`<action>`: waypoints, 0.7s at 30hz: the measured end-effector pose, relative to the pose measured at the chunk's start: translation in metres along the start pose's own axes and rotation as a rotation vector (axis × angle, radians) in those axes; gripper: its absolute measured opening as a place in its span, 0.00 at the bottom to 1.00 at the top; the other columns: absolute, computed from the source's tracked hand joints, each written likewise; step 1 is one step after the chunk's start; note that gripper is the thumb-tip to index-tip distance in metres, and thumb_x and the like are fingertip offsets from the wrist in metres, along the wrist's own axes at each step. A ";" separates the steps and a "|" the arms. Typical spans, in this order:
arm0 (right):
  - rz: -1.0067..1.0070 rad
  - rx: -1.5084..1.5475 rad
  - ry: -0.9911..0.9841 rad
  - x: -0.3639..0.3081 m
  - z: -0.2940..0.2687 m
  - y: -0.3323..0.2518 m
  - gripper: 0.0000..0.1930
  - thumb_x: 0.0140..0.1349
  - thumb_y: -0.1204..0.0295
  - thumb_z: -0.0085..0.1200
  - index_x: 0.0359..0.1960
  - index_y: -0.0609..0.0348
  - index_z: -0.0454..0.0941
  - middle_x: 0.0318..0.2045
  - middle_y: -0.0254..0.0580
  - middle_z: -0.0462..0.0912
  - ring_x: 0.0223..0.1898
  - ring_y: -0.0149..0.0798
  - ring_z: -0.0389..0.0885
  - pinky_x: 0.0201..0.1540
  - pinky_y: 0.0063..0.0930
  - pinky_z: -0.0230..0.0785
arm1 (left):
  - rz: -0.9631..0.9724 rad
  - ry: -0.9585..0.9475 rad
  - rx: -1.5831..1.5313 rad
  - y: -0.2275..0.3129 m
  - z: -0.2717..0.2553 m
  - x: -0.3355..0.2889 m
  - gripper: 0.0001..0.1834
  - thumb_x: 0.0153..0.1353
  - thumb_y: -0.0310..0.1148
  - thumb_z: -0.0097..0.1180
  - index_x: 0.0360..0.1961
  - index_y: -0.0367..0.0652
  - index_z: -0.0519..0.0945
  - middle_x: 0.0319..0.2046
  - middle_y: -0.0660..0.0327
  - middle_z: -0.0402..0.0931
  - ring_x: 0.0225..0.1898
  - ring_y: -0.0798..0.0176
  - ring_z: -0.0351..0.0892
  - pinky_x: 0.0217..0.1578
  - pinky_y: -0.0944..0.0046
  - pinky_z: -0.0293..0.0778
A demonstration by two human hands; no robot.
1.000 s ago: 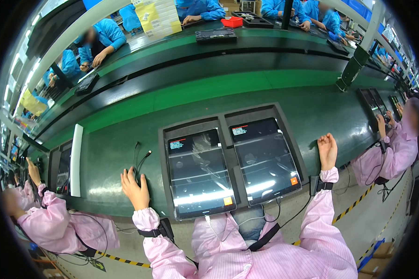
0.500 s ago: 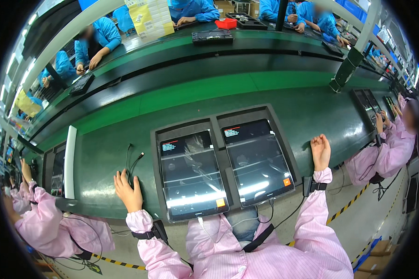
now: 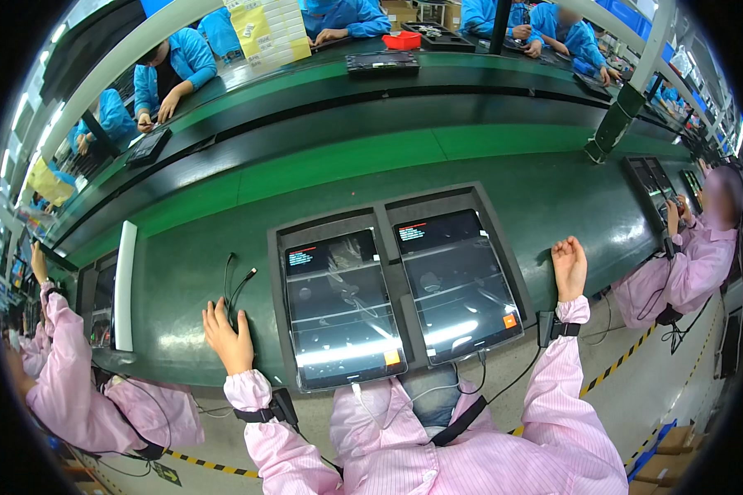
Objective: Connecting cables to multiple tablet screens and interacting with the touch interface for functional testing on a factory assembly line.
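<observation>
A green worktop (image 3: 186, 247) is seen from above, its near edge curving across the lower middle of the frame. At the centre, close to that edge, a dark two-bay tray (image 3: 399, 290) is placed. A dark-screened left tablet (image 3: 347, 309) is seated in one bay and a right tablet (image 3: 458, 285) in the other, each marked with an orange square at its lower right corner. A white cable (image 3: 360, 399) is plugged into the left tablet's lower edge. Worktop surface is left showing on both sides of the tray and beyond its far rim; at left the stretch is bounded by a long white strip (image 3: 125, 285), and at upper right a dark green post (image 3: 615, 125) is stood.

The left hand (image 3: 231, 340) is held just left of the tray, fingers extended and moderately spread; a black cable (image 3: 240, 289) is met at the fingertips, though whether it is touched cannot be told. The right hand (image 3: 570, 268) is held right of the tray, palm turned up, fingers loosely open and slightly curled, well apart from the right tablet.
</observation>
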State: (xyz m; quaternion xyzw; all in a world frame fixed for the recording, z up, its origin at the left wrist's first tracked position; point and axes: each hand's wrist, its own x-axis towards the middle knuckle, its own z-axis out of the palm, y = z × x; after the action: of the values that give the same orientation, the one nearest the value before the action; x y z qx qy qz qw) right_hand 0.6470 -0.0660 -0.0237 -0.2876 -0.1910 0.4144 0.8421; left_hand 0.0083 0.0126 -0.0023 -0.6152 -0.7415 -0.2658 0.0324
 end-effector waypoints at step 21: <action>-0.002 -0.010 0.052 -0.001 0.007 0.000 0.06 0.66 0.72 0.44 0.34 0.60 0.71 0.26 0.37 0.72 0.34 0.36 0.71 0.44 0.30 0.66 | 0.006 0.006 0.004 -0.002 0.000 0.000 0.26 0.59 0.39 0.52 0.58 0.44 0.68 0.62 0.50 0.60 0.66 0.45 0.52 0.63 0.47 0.47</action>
State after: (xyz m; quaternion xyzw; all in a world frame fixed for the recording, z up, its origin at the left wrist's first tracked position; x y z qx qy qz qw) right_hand 0.6424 -0.0646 -0.0182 -0.3024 -0.1715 0.4052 0.8456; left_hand 0.0067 0.0119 -0.0030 -0.6164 -0.7402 -0.2662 0.0368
